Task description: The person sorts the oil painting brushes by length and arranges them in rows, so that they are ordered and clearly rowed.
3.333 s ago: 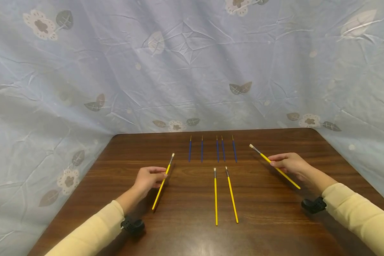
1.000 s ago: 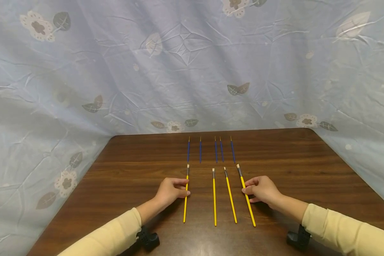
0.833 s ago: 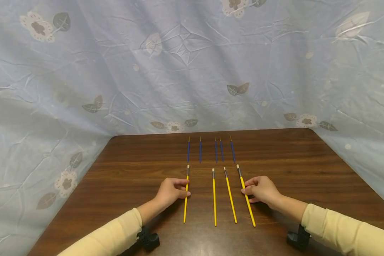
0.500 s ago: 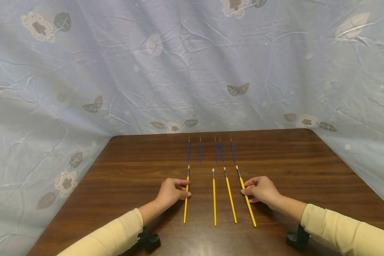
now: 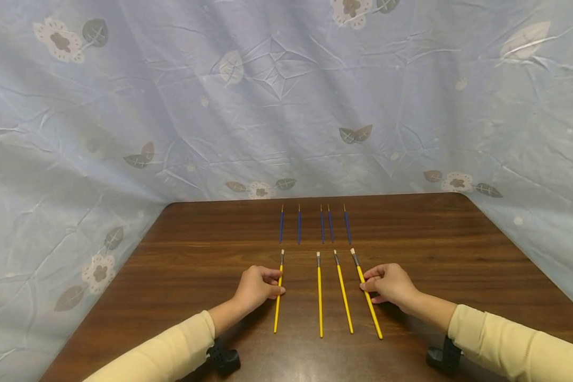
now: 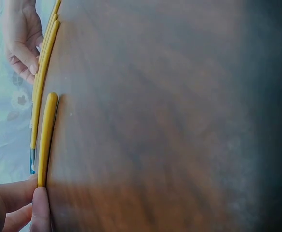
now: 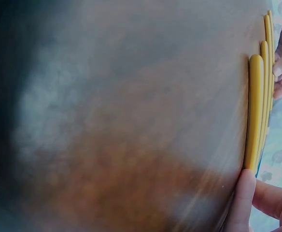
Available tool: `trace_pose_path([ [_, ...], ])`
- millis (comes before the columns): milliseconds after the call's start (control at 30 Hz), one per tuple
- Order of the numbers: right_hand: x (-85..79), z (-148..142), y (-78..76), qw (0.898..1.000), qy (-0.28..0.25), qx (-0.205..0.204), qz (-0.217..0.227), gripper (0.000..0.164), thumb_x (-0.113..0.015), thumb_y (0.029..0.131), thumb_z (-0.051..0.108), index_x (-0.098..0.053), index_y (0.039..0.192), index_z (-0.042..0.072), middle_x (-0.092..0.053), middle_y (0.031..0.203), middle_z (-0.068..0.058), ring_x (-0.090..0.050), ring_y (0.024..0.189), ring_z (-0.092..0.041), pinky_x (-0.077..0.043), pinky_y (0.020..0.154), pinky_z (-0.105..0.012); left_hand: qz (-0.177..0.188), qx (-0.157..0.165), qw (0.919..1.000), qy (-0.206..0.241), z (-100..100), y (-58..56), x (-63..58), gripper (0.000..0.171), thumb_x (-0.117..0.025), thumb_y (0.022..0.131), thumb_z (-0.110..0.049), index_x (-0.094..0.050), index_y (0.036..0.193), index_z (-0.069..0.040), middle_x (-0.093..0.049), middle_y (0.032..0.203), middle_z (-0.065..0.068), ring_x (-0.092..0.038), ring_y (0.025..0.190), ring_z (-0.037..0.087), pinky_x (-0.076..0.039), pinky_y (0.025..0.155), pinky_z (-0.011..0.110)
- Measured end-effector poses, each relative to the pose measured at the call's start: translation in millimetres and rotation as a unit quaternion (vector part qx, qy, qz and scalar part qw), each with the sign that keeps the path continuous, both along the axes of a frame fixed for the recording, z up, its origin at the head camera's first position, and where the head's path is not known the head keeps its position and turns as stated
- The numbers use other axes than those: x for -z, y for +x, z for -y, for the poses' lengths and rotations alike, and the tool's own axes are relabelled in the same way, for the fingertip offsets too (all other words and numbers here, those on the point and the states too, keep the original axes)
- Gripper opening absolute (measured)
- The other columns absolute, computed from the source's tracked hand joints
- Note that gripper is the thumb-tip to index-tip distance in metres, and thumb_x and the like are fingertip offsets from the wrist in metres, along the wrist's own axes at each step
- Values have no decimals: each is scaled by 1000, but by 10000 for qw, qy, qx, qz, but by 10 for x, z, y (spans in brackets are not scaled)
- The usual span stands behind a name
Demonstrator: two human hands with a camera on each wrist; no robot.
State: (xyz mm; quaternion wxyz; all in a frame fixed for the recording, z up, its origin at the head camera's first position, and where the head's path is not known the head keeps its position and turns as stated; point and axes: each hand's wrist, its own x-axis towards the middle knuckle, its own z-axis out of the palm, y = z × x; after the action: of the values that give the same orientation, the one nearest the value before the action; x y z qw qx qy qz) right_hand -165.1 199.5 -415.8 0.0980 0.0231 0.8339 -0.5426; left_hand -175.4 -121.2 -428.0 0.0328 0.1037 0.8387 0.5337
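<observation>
A yellow-handled paintbrush with pale bristles lies near the table's middle, its bristle end toward the back. My left hand pinches its handle between thumb and fingers. On the other side, my right hand pinches another yellow paintbrush, which slants with its bristles up and to the left. Between them lie two more yellow paintbrushes, one nearly straight and one slightly slanted. In the left wrist view, the thumb and fingers meet the held handle; the right wrist view shows the right fingertips at its handle.
Several thin blue paintbrushes lie in a row behind the yellow ones on the brown wooden table. A pale floral curtain hangs behind the table's back edge and down its sides. A dark wrist device sits under each forearm.
From wide apart, both hands have brought their yellow paintbrushes inward beside the middle two. Over the last second the left brush's bristle end has shifted slightly right, the right one's slightly left.
</observation>
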Motion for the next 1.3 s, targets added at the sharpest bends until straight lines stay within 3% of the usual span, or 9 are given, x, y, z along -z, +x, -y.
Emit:
trace_pose_path([
  [833,-16,8,8,9999,-76,-28,73,31,-71,85,-1,-60,111,-14,-62,93,-14,-64,78,-19,-60,61,-36,90,-50,9999,-101,-12,17,-26,35,-81,74,6,-70,107,9,-69,87,13,-65,77,17,-59,61,26],
  [1300,-55,8,4,9998,-136,24,153,32,-69,88,1,-58,113,-14,-63,94,-14,-62,81,-21,-60,62,-36,158,50,9998,140,-12,-11,-13,34,-78,76,8,-68,109,12,-69,86,13,-66,74,18,-59,62,29],
])
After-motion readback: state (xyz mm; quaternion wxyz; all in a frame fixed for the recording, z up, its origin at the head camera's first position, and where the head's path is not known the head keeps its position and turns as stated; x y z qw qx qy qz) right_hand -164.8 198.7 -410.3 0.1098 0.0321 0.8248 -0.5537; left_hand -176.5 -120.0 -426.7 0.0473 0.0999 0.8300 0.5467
